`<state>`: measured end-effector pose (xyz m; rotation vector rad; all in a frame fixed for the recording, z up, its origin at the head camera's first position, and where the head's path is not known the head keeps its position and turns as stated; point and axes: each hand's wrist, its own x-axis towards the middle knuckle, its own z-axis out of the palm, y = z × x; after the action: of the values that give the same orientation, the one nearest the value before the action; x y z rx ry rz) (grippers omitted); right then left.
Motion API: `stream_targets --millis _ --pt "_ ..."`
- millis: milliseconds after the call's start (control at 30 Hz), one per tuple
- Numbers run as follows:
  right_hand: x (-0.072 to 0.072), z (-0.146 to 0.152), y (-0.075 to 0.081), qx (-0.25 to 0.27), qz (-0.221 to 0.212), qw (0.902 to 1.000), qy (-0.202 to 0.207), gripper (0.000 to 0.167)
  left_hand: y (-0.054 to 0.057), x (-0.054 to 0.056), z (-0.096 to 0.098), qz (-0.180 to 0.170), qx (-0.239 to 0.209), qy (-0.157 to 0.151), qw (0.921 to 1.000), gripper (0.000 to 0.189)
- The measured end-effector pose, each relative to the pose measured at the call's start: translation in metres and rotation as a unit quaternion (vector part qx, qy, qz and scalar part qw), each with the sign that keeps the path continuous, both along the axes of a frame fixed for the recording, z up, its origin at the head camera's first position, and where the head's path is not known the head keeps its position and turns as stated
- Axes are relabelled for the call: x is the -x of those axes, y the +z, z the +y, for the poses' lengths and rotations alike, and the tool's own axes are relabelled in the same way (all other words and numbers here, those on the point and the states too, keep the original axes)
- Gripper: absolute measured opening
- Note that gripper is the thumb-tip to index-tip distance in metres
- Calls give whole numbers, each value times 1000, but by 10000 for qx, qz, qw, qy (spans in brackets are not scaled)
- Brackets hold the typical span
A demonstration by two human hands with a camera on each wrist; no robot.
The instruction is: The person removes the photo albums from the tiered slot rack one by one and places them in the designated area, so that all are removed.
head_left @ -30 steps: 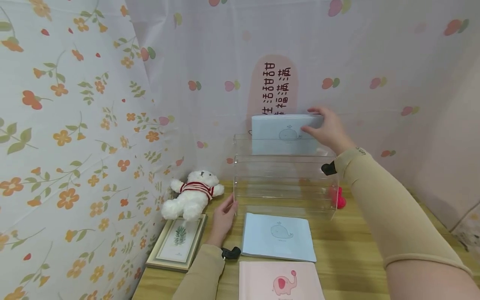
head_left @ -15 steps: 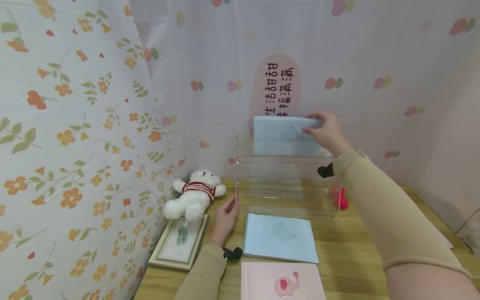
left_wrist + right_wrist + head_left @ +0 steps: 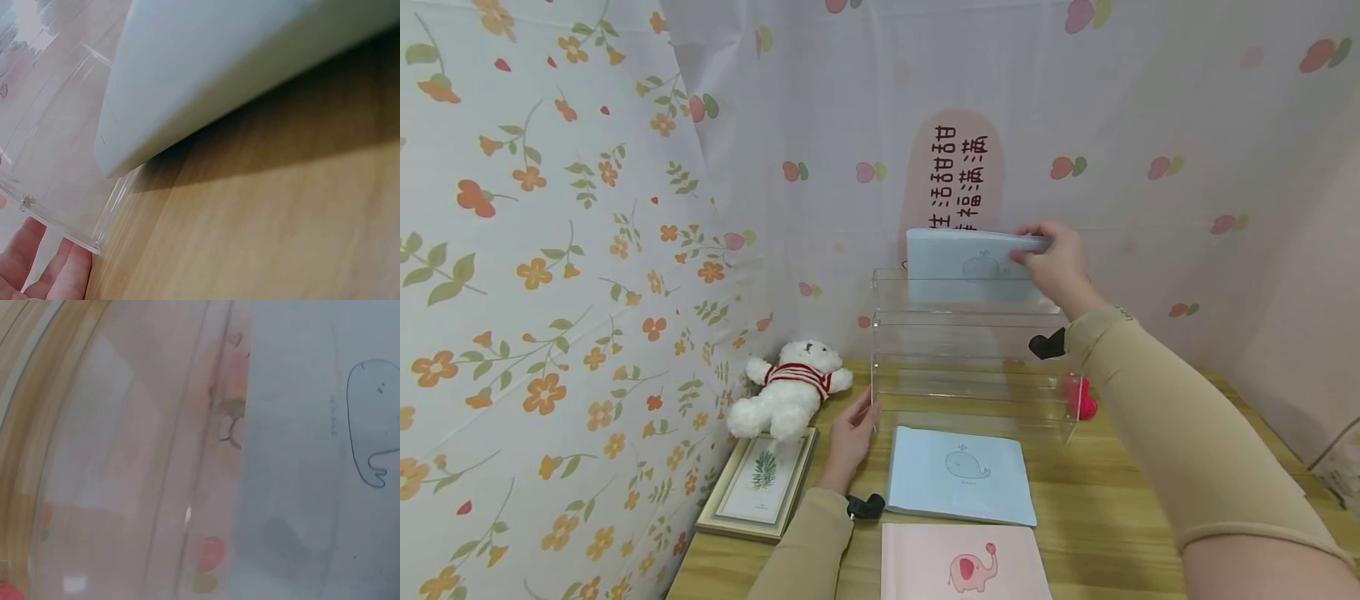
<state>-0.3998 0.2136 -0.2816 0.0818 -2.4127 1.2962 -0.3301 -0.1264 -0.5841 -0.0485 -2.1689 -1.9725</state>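
Note:
My right hand pinches the upper right corner of a pale blue whale booklet, thumb in front and fingers over the top edge. The booklet stands upright in the top tier of a clear acrylic rack; its whale drawing also shows in the right wrist view. My left hand rests at the rack's lower left side, its fingers extended against the transparent side panel. In front of the rack, a second blue whale booklet lies flat, with a pink elephant booklet nearer me.
A white teddy bear in a striped sweater lies left of the rack. Beside my left forearm is a framed leaf picture. A bright pink object sits behind the rack's right side. Patterned curtains close in the back and left.
The right hand and the booklet it pinches have shifted slightly, with the booklet's bottom edge a little higher than before. The left hand keeps its place at the rack.

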Motion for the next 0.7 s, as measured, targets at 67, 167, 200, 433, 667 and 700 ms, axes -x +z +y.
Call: stream_targets --millis 67,167,200,433,667,700 --pt "-5 0 5 112 221 9997 -27 29 -1 1 1 17 5 3 10000 46" --pt "-13 1 14 230 632 9977 -103 27 1 2 2 78 108 13 9999 45" --pt "-17 1 16 247 780 9965 -139 27 1 3 2 103 140 11 9998 45" --pt "-40 6 24 520 1669 9841 -306 27 1 4 -4 133 70 -7 9999 47" --pt "-76 32 14 -199 1410 9896 -211 26 -3 2 -2 112 126 33 9999 48" --pt "-81 38 11 -368 1264 9911 -203 26 -3 2 -1 96 117 43 9999 47"
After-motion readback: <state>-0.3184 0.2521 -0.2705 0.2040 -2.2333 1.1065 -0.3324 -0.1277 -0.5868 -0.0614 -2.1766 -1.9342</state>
